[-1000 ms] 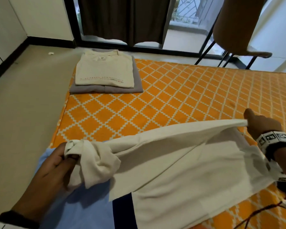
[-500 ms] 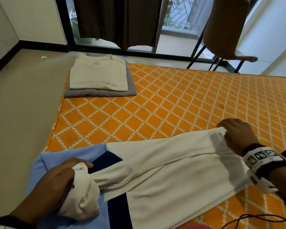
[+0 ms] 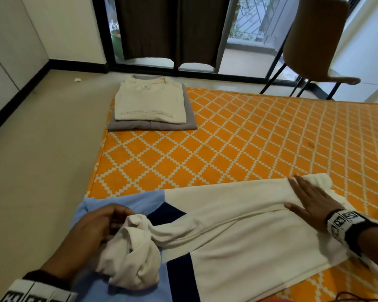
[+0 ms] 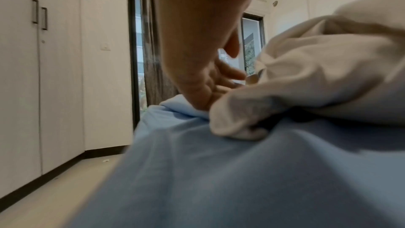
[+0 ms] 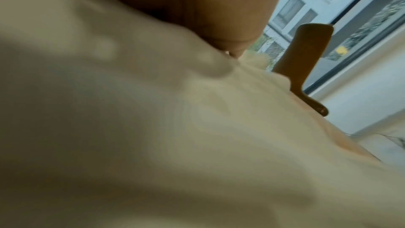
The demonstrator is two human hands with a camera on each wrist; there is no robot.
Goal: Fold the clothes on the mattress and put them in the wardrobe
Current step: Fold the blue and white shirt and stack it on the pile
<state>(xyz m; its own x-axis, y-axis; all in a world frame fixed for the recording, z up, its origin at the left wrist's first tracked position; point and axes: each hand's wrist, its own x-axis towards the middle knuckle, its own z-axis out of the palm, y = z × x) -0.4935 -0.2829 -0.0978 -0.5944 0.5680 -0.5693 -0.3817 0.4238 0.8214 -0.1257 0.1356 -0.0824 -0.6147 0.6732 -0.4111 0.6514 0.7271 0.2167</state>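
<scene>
A shirt of white (image 3: 238, 236), light blue and navy panels lies across the near edge of the orange patterned mattress (image 3: 227, 149). My left hand (image 3: 109, 219) curls its fingers round the bunched white sleeve (image 3: 135, 253), which rests on the blue part. In the left wrist view the left hand (image 4: 219, 68) reaches into the sleeve bundle (image 4: 317, 75) above blue cloth (image 4: 219, 179). My right hand (image 3: 310, 199) lies flat with straight fingers on the folded white side of the shirt. The right wrist view shows only blurred white cloth (image 5: 197, 127) under the palm.
A folded cream shirt (image 3: 148, 101) sits on a folded grey one (image 3: 190, 123) at the mattress's far left corner. A brown chair (image 3: 314, 40) stands beyond the mattress by the glass door. White wardrobe doors (image 4: 39, 75) stand to the left across beige floor (image 3: 42, 160).
The lifted white side has come down flat onto the shirt. My right hand let go of its edge and now presses flat; my left hand brought the sleeve down onto the blue part.
</scene>
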